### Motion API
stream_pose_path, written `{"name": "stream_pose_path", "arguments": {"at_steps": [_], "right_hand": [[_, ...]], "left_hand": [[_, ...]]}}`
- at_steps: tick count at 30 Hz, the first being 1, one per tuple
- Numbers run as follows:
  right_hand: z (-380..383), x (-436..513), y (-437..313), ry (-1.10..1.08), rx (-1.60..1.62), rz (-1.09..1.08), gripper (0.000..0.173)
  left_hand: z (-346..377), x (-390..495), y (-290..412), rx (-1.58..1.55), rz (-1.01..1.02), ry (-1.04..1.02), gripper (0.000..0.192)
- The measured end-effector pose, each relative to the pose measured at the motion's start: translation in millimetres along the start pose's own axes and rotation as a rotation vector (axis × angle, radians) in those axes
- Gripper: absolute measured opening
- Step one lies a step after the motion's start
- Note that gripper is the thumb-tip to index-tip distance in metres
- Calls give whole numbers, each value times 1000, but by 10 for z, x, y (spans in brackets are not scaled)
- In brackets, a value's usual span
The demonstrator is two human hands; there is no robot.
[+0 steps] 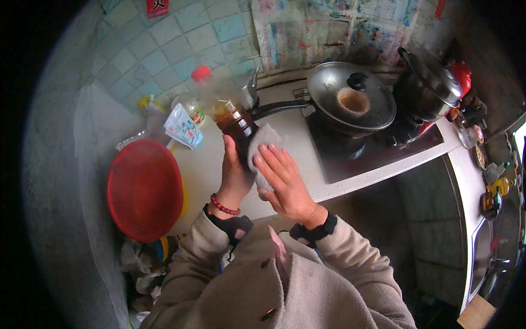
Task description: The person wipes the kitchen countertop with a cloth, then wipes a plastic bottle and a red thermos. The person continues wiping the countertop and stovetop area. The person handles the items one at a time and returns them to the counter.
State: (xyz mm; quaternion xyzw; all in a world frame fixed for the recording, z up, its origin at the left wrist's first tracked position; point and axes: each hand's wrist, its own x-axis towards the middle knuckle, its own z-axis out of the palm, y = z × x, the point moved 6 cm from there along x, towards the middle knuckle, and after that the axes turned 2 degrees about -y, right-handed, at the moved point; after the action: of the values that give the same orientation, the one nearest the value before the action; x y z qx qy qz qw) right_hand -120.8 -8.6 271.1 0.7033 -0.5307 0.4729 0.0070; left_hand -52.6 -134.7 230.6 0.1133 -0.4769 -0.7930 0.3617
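My left hand (237,177) grips a plastic bottle (235,123) of dark brown liquid, tilted away from me above the white countertop. A red cap (201,74) tops what looks like the same bottle, whose upper part is clear and blurred. Pressed against the bottle's right side is a grey cloth (265,142), held under my right hand (287,183) with its fingers laid nearly flat over it. The bottle's lower end is hidden behind my left hand and the cloth.
A red plastic basin (146,191) stands at the left, near a white-and-blue pouch (183,125). A lidded frying pan (351,98) sits on the black cooktop (345,158), its handle (281,107) reaching left towards the bottle. Beyond it is a lidded pot (427,78).
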Motion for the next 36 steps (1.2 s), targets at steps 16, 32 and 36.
{"name": "stream_pose_path", "arguments": {"at_steps": [16, 32, 36], "right_hand": [[-5, 253, 498, -54, 959, 372, 88], [53, -101, 319, 317, 71, 200, 70], [21, -179, 255, 237, 48, 60, 65]], "left_hand": [[170, -55, 37, 400, 83, -109, 77], [99, -12, -46, 139, -78, 122, 76], [30, 106, 127, 157, -39, 60, 77]]}}
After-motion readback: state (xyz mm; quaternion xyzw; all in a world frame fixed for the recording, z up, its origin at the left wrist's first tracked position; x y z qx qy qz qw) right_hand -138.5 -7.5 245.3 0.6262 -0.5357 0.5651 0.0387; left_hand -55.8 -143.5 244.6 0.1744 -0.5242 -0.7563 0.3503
